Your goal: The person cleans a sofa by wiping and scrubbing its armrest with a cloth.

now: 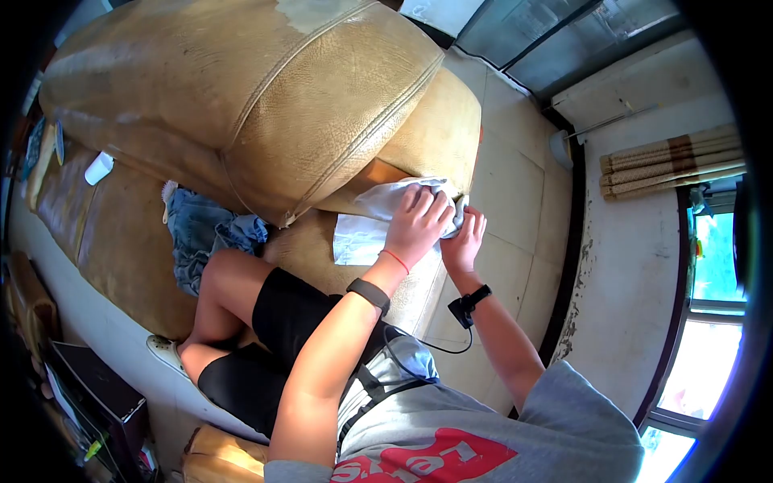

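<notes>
A white cloth (360, 239) lies on the tan leather sofa seat, its upper part bunched against the end of the sofa arm. My left hand (419, 221) is on the bunched part, fingers curled over the fabric. Just to the right, my right hand (464, 240) pinches the cloth's greyish edge at the sofa's corner. The two hands are close together. Their palms and part of the fabric beneath them are hidden.
Blue denim clothing (197, 233) and a white cup (99, 168) are on the sofa seat (129, 241). The large sofa backrest (322, 97) rises ahead. To the right are floor tiles (509, 189), a wall and a curtain (672, 165). A black box (101, 378) stands at lower left.
</notes>
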Available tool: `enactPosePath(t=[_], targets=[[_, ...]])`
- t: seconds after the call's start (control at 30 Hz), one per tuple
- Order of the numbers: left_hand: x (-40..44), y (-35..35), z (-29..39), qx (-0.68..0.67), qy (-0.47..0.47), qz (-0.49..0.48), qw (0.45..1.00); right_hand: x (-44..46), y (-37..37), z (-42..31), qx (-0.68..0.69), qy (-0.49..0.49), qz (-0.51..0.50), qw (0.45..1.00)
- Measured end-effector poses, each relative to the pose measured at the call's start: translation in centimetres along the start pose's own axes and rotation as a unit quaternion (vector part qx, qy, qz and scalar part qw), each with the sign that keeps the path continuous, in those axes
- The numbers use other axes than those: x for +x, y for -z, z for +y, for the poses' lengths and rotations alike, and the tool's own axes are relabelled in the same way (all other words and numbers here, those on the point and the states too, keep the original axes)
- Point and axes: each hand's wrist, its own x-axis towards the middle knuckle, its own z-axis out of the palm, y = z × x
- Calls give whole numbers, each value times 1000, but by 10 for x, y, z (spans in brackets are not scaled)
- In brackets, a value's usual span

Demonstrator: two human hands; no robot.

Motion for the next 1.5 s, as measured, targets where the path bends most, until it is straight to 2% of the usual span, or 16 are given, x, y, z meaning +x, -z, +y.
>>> enactPosePath(t=[0.17,0.23,0.33,0.53,0.67,0.8,1.0,1.17,1.2,1.23,1.3,1.5], targets=[[-2,-27,22,5,-26,-4,1000,-24,-19,30,-4,-71,-3,997],[-4,-36,31,12,-35,-15,999,-44,-44,61,-30,-73,-37,996],[-5,-46,42,7,-53,-56,997,-46,-38,61,-15,-83,-86,993],[-17,-58,46,6,-73,-58,996,-46,-39,61,16,-80,-90,993],[-25,-71,48,41,-95,-87,991,-61,-57,71,66,-164,-109,978],[-28,-78,46,109,-131,-118,978,-66,-61,64,49,-229,-189,954],[-28,-77,46,116,-130,-106,979,-49,-35,50,-45,-271,-328,904],[-26,-77,45,99,-124,-81,984,-52,-32,59,-25,-264,-321,909],[-26,-74,44,94,-127,-75,985,-54,-30,55,-12,-261,-300,917],[-25,-72,42,90,-130,-69,985,-55,-26,52,8,-301,-279,912],[-23,-67,37,64,-133,-58,987,-58,-26,47,68,-291,-191,935],[-19,-53,27,9,-114,-35,993,-36,-9,20,70,-336,-172,924]])
